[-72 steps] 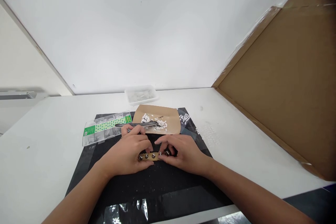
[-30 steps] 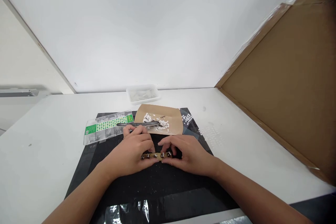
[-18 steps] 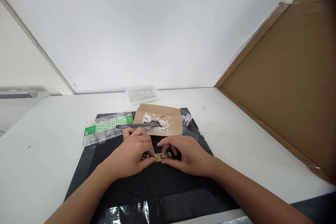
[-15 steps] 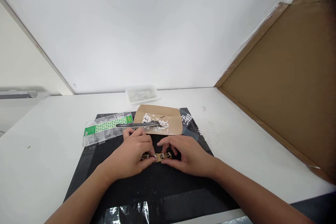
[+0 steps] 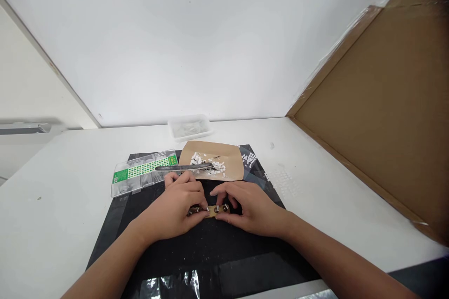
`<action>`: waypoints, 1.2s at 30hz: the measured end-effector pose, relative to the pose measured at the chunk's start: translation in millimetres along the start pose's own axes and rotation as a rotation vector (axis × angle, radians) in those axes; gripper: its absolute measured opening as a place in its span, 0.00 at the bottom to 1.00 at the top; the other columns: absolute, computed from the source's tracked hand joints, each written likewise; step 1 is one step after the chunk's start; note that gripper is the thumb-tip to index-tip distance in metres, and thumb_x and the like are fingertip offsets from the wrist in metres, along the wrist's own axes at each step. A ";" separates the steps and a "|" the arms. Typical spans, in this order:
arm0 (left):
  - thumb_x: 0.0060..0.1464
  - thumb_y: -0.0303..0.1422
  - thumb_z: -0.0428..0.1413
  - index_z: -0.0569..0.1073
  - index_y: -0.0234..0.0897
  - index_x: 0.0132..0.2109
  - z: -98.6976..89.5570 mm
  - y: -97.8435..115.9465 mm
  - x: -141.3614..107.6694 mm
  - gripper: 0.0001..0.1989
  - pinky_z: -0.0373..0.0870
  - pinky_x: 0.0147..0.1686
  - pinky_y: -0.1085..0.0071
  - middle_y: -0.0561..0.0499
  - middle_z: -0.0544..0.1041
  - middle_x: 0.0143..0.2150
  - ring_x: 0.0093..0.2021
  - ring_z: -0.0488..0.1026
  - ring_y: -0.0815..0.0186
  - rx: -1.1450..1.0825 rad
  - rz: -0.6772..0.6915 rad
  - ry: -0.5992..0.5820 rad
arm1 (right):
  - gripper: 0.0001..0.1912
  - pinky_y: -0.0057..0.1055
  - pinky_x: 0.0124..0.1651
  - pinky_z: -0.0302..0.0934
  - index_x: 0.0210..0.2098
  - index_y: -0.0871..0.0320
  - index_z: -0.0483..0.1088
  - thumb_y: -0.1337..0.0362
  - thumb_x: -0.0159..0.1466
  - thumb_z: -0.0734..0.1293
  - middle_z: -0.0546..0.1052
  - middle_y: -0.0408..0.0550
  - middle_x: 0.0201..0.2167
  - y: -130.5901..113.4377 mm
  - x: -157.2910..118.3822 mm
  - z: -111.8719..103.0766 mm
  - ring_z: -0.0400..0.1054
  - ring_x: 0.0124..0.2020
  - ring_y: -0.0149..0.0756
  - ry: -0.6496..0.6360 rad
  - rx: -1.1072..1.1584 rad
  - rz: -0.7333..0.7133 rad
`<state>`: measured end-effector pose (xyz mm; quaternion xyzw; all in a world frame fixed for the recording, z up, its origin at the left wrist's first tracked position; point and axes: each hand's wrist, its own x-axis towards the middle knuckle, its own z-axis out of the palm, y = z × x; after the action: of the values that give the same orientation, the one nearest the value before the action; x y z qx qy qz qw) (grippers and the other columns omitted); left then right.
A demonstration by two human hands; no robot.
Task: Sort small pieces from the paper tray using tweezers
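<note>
A small tan strip (image 5: pixel 212 211) with several dark round pieces on it lies on the black mat, between my hands. My left hand (image 5: pixel 182 205) pinches at its left part, with a tiny white piece at the fingertips. My right hand (image 5: pixel 245 205) grips the strip's right end, its thumb on the near edge and its forefinger raised over it. The fingers partly hide both ends of the strip.
Beyond my hands, a brown paper sheet (image 5: pixel 233 154) holds white bits and a dark file (image 5: pixel 184 167). A clear case (image 5: pixel 143 172) with a green label lies left, a white tray (image 5: pixel 189 127) behind. Cardboard (image 5: pixel 379 103) stands at right.
</note>
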<state>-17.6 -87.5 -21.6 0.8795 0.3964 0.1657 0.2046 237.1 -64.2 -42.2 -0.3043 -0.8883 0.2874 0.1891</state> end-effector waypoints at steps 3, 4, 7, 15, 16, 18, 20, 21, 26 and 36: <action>0.60 0.37 0.64 0.79 0.43 0.39 -1.7 -1.3 -0.6 0.04 0.51 0.48 0.57 0.53 0.79 0.38 0.47 0.68 0.57 0.006 0.004 -0.006 | 0.21 0.31 0.41 0.64 0.56 0.52 0.68 0.61 0.66 0.73 0.81 0.43 0.42 -0.1 0.0 -0.6 0.72 0.35 0.32 -0.007 -0.002 0.007; 0.58 0.39 0.65 0.79 0.43 0.39 -2.9 -2.1 -1.1 0.06 0.51 0.48 0.57 0.53 0.79 0.39 0.47 0.68 0.57 0.006 0.005 -0.012 | 0.21 0.31 0.41 0.64 0.56 0.52 0.68 0.61 0.65 0.73 0.81 0.42 0.42 0.0 -0.1 -0.6 0.72 0.35 0.32 -0.008 -0.004 0.012; 0.55 0.40 0.67 0.78 0.43 0.40 -7.6 -5.1 -3.1 0.09 0.53 0.50 0.57 0.53 0.78 0.39 0.47 0.70 0.58 -0.009 0.003 -0.043 | 0.22 0.31 0.41 0.64 0.57 0.52 0.68 0.60 0.65 0.74 0.81 0.42 0.42 0.5 -0.3 -0.3 0.71 0.35 0.31 -0.008 -0.007 0.017; 0.52 0.40 0.68 0.77 0.42 0.40 -12.7 -11.0 -4.7 0.12 0.61 0.49 0.60 0.53 0.78 0.39 0.42 0.73 0.60 -0.025 0.016 -0.083 | 0.22 0.31 0.41 0.65 0.58 0.52 0.68 0.59 0.66 0.73 0.81 0.44 0.42 1.4 -0.4 -0.1 0.72 0.35 0.32 -0.014 -0.012 0.010; 0.52 0.41 0.68 0.77 0.42 0.40 -12.9 -11.0 -4.6 0.12 0.62 0.49 0.60 0.53 0.78 0.39 0.42 0.73 0.60 -0.024 0.016 -0.085 | 0.22 0.31 0.40 0.65 0.58 0.52 0.67 0.59 0.66 0.73 0.81 0.44 0.42 1.2 -0.4 -0.7 0.72 0.35 0.32 -0.014 -0.019 0.002; 0.51 0.44 0.68 0.77 0.41 0.40 -13.7 -10.1 -4.4 0.15 0.64 0.46 0.62 0.53 0.77 0.38 0.40 0.74 0.61 -0.022 0.029 -0.066 | 0.22 0.31 0.40 0.65 0.58 0.52 0.67 0.58 0.67 0.72 0.80 0.44 0.42 0.7 -0.5 -2.6 0.72 0.35 0.32 -0.010 -0.035 -0.032; 0.53 0.47 0.67 0.76 0.40 0.40 -14.9 -8.9 -4.1 0.17 0.66 0.41 0.64 0.52 0.77 0.36 0.38 0.73 0.62 -0.013 0.071 -0.004 | 0.21 0.31 0.39 0.65 0.58 0.53 0.67 0.57 0.67 0.72 0.80 0.44 0.41 0.2 -0.9 -5.2 0.72 0.36 0.33 0.014 -0.054 -0.085; 0.55 0.48 0.65 0.76 0.39 0.40 -15.3 -8.6 -3.9 0.16 0.66 0.39 0.65 0.52 0.76 0.35 0.36 0.73 0.63 -0.005 0.097 0.038 | 0.21 0.32 0.39 0.65 0.57 0.53 0.68 0.56 0.68 0.71 0.79 0.45 0.40 0.2 -1.1 -6.9 0.72 0.36 0.33 0.040 -0.066 -0.118; 0.68 0.36 0.54 0.74 0.38 0.37 -13.1 -15.5 -3.3 0.10 0.65 0.32 0.68 0.52 0.75 0.31 0.32 0.71 0.67 0.090 0.119 0.285 | 0.08 0.32 0.37 0.66 0.44 0.52 0.74 0.56 0.68 0.71 0.79 0.44 0.33 7.5 -2.8 -18.7 0.72 0.34 0.34 0.326 -0.095 -0.295; 0.70 0.28 0.50 0.76 0.39 0.53 -6.4 -28.5 -0.7 0.11 0.73 0.51 0.63 0.48 0.84 0.44 0.46 0.78 0.61 0.229 0.023 0.663 | 0.17 0.49 0.54 0.66 0.54 0.51 0.73 0.62 0.76 0.55 0.83 0.49 0.42 63.9 -13.8 -74.0 0.72 0.48 0.47 0.836 -0.351 0.185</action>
<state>-38.9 -69.5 -30.2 0.7997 0.4472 0.3990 -0.0371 312.7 -2.3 -27.9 -0.4993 -0.7401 0.0010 0.4505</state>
